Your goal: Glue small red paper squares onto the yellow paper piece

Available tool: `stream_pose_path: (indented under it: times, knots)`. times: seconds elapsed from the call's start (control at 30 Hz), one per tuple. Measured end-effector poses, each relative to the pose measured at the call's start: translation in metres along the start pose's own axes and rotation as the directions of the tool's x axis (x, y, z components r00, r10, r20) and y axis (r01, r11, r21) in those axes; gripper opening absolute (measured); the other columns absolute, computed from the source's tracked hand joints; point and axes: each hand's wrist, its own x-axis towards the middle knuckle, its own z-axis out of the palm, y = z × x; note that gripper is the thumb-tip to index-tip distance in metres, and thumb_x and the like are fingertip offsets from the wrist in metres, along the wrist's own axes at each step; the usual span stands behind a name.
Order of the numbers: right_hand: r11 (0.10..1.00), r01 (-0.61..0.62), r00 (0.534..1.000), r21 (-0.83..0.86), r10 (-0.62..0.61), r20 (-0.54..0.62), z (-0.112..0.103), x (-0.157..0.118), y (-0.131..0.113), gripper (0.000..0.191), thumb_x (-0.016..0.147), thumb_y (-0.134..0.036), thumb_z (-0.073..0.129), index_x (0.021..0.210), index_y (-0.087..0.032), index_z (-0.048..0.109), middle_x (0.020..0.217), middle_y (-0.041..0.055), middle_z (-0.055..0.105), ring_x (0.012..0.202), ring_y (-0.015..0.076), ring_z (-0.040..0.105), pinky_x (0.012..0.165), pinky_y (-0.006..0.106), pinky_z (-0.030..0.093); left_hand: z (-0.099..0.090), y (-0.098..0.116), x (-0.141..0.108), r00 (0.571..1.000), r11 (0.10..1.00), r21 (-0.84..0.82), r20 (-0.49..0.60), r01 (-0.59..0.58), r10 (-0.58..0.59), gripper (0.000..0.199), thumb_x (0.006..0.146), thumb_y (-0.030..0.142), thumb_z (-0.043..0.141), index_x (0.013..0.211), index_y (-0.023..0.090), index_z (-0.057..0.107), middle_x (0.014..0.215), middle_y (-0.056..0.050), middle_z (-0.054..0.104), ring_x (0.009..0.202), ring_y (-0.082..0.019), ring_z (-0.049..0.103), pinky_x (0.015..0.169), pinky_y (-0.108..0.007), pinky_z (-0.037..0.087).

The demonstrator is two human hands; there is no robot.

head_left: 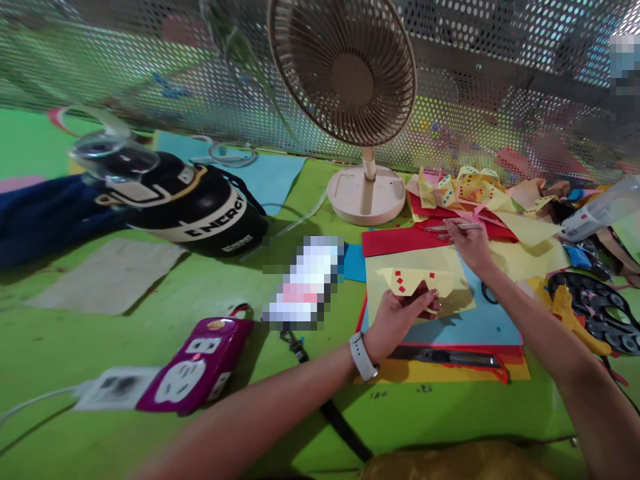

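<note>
My left hand point(400, 317), with a white watch on the wrist, holds a folded pale yellow paper piece point(407, 281) that bears small red squares. It is above a pale yellow sheet point(377, 303) lying on a light blue sheet point(480, 330). Farther right, my right hand point(469, 241) is closed round a thin silver tool point(463, 226), probably tweezers, whose tip points left over red paper point(385, 242). Behind that hand lie folded yellow paper pieces point(477, 187) with red and blue squares.
A fan point(367, 193) stands at the back. A black bottle point(200, 207), phone point(310, 277) and purple power strip point(200, 360) are left of the papers. A cutter point(445, 357) lies in front. At right are a black palette point(600, 313) and a clear bottle point(603, 210).
</note>
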Motion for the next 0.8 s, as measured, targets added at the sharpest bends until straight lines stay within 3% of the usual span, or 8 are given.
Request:
stream_pose_path:
  times: [0.33, 0.6, 0.8]
  knots:
    - [0.996, 0.012, 0.999, -0.094, -0.016, -0.047, 0.008, -0.006, 0.007, 0.036, 0.084, -0.053, 0.055, 0.088, -0.019, 0.066, 0.081, 0.006, 0.072, 0.073, 0.0215, 0.072, 0.063, 0.031, 0.057, -0.002, 0.0, -0.001, 1.0, 0.998, 0.058, 0.001, 0.002, -0.002, 0.024, 0.068, 0.038, 0.077, 0.078, 0.017, 0.071, 0.073, -0.005, 0.073, 0.067, -0.018, 0.07, 0.062, -0.03, 0.061]
    - [0.99, -0.141, 0.989, 0.012, 0.141, -0.044, 0.007, 0.001, 0.016, 0.05, 0.078, -0.069, 0.051, 0.09, -0.022, 0.062, 0.076, 0.0063, 0.072, 0.072, 0.0228, 0.072, 0.058, 0.032, 0.056, -0.003, -0.001, 0.0, 1.0, 0.999, 0.04, 0.008, 0.014, -0.014, 0.022, 0.068, 0.036, 0.077, 0.076, 0.016, 0.073, 0.07, -0.003, 0.072, 0.064, -0.015, 0.068, 0.06, -0.026, 0.06]
    - [0.981, -0.193, 0.98, 0.032, 0.194, -0.046, 0.006, 0.004, 0.021, 0.045, 0.08, -0.068, 0.047, 0.088, -0.025, 0.059, 0.08, 0.0061, 0.073, 0.079, 0.0241, 0.073, 0.062, 0.034, 0.058, -0.001, 0.0, -0.001, 1.0, 0.999, 0.034, -0.005, 0.011, -0.011, 0.022, 0.068, 0.036, 0.078, 0.075, 0.016, 0.073, 0.068, -0.003, 0.072, 0.063, -0.014, 0.067, 0.059, -0.026, 0.06]
